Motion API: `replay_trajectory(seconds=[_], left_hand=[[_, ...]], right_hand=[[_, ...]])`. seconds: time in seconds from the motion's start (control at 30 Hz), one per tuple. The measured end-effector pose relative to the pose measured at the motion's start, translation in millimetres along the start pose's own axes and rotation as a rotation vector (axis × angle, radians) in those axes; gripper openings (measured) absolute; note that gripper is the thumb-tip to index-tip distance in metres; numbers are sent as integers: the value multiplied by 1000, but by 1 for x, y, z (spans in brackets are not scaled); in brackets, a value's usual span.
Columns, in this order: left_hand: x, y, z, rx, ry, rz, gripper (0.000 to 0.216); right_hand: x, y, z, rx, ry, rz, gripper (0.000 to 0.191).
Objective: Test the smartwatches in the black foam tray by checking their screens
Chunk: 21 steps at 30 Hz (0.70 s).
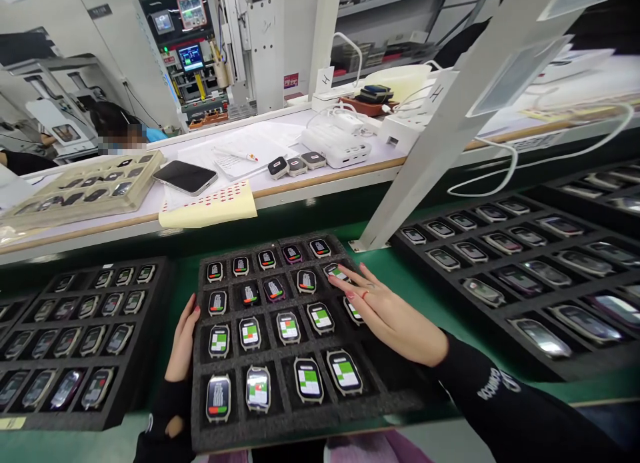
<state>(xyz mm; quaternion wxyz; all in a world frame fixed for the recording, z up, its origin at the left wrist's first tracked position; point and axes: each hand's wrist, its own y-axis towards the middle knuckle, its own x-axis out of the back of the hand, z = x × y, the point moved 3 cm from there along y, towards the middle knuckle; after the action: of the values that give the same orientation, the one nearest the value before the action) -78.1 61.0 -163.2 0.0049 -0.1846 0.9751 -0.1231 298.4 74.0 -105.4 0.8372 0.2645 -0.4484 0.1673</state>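
A dark grey foam tray (274, 420) lies in front of me on the green bench, holding rows of square smartwatch bodies without straps. Some screens show white text with red and green bars; others, like this smartwatch (309, 381), show green and white blocks. My left hand (184, 336) grips the tray's left edge, its fingertips against the foam. My right hand (390, 310) reaches over the right side with fingers stretched out, fingertips on the screen of a smartwatch (336, 271) in the second row. It partly covers another smartwatch (353, 311) below.
More foam trays of smartwatches stand left (115, 356) and right (463, 330). A slanted white post (425, 150) rises at right. On the shelf behind are a phone (186, 176), several loose watch bodies (296, 165), a white charger (337, 146) and cables. Another person (117, 126) sits beyond.
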Motion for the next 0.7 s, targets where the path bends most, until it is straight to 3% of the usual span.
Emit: replay_trajectory(seconds=[0.43,0.57,0.7], left_hand=[[8,6,10,-66,41,53,60],[0,17,-2,-107,14,152,68],[-17,24,-21,-212,172,216,75]], right_hand=[[-27,18,15,116,0,92,45],[-21,32,29,167,8,116,49],[-25,51,50,230,-10,116,45]])
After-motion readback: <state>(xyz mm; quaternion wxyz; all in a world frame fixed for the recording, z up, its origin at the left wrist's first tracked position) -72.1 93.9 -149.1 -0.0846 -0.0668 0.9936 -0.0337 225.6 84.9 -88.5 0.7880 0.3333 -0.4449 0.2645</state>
